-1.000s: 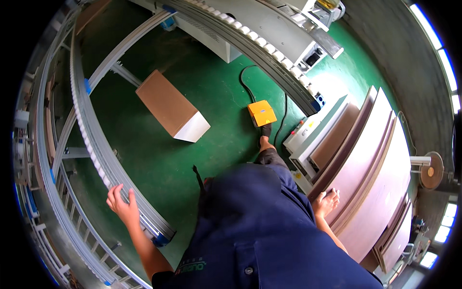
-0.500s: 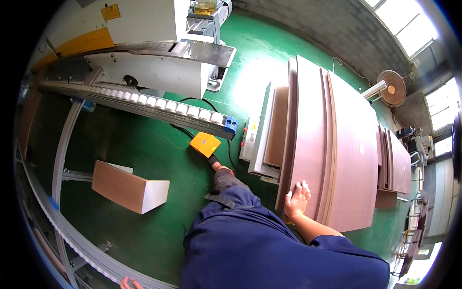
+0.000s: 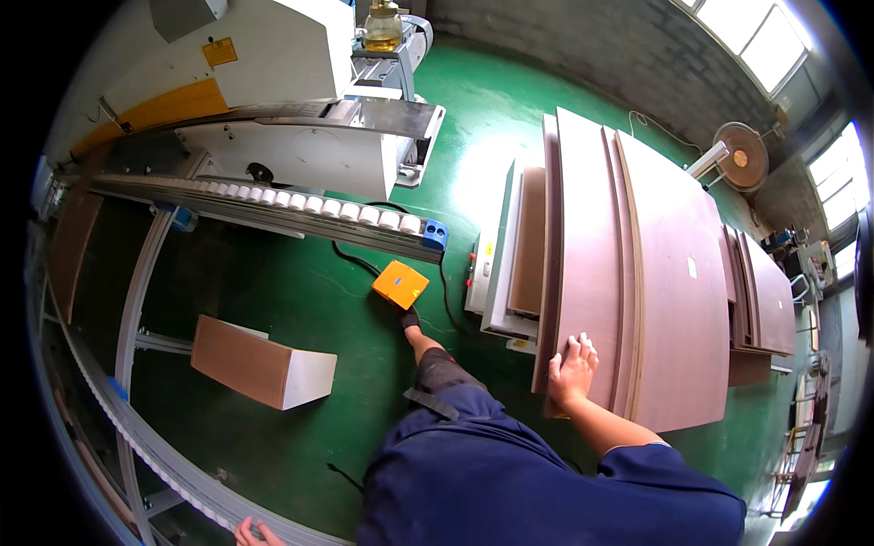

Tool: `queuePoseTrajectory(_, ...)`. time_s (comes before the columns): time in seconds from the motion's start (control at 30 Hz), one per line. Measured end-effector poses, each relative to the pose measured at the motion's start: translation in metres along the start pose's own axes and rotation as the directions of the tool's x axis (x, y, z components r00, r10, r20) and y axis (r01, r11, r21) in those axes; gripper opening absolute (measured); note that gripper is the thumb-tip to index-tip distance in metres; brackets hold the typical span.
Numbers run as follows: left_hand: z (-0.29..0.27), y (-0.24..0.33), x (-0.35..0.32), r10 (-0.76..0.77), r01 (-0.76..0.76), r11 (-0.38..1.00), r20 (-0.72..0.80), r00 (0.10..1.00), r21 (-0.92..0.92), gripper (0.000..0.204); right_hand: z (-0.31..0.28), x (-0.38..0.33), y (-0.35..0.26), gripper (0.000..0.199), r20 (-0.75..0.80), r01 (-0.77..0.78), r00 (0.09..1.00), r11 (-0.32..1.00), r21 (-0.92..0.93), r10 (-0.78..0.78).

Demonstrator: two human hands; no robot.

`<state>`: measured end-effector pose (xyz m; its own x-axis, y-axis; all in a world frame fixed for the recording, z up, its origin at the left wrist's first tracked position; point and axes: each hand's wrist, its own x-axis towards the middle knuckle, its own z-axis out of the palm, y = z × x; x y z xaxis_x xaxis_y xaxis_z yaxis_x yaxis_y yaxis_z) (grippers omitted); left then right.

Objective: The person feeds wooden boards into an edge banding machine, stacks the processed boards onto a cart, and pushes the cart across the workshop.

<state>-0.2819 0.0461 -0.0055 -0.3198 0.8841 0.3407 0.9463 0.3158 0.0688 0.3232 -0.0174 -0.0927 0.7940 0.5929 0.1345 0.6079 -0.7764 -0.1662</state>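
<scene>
My right hand (image 3: 574, 371) lies on the near end of a stack of reddish-brown wood panels (image 3: 669, 264), fingers stretched out and slightly apart, gripping nothing. At the bottom edge, part of my left hand (image 3: 259, 533) shows beside the curved grey roller rail (image 3: 187, 482). Its visible fingers are apart and hold nothing I can see; the rest is cut off by the frame. One foot of mine reaches to an orange foot-pedal box (image 3: 401, 284) on the floor.
A white machine (image 3: 291, 150) with a second roller rail (image 3: 300, 206) stands ahead on the left. A bent brown-and-white board piece (image 3: 250, 362) sits on the green floor. Black cables (image 3: 446, 296) run near the pedal. More panels (image 3: 763, 291) and a fan (image 3: 742, 156) are at the right.
The view has shifted slightly, so most things appear a little farther right. My right hand stays on the panels, and slightly more of my left hand shows by the rail.
</scene>
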Motion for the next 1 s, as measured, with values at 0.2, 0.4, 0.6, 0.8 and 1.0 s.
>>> queuePoseTrajectory(0.2,0.006,0.0,0.003,-0.035,0.035,0.998,-0.001,0.999,-0.05,0.021,-0.004,0.002,-0.005,0.048,-0.027,0.007,1.0,1.0,0.005,-0.007)
queuePoseTrajectory(0.4,0.015,-0.011,0.001,-0.022,0.023,1.0,-0.038,0.999,0.002,0.018,-0.003,0.001,-0.007,0.048,-0.025,0.014,1.0,1.0,0.01,-0.014)
queuePoseTrajectory(0.6,0.007,0.003,0.001,-0.068,0.035,0.962,-0.115,0.991,-0.271,0.015,0.009,-0.002,0.013,0.046,-0.105,0.107,0.989,0.994,-0.012,-0.108)
queuePoseTrajectory(0.8,0.004,0.011,0.006,-0.149,0.115,0.951,-0.1,0.984,-0.288,0.014,0.011,0.001,0.029,0.045,-0.093,0.12,0.987,0.989,-0.089,-0.128)
queuePoseTrajectory(1.0,-0.003,0.006,-0.004,-0.197,0.154,0.949,-0.138,0.97,-0.273,0.013,-0.004,-0.001,0.027,0.039,-0.159,0.288,0.936,0.942,-0.171,-0.315)
